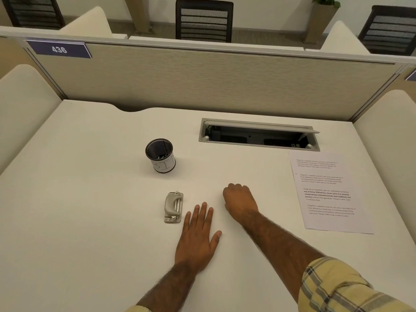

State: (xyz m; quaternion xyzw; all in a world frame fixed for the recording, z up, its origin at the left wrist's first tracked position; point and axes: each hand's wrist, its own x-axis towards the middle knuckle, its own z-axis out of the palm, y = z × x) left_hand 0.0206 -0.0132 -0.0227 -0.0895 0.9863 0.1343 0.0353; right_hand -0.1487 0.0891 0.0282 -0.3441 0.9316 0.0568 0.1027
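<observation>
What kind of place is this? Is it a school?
Probably an office, at a cubicle desk: a partition with number plate 436 fences it in, a cable hatch sits in the top, and mesh chairs stand beyond.

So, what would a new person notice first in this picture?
First the two hands in the middle of the white desk: the left hand lies flat, and the right hand is curled into a fist beside it. A grey hole punch sits just left of them, a black mesh cup stands farther back, and a printed sheet lies at the right.
</observation>
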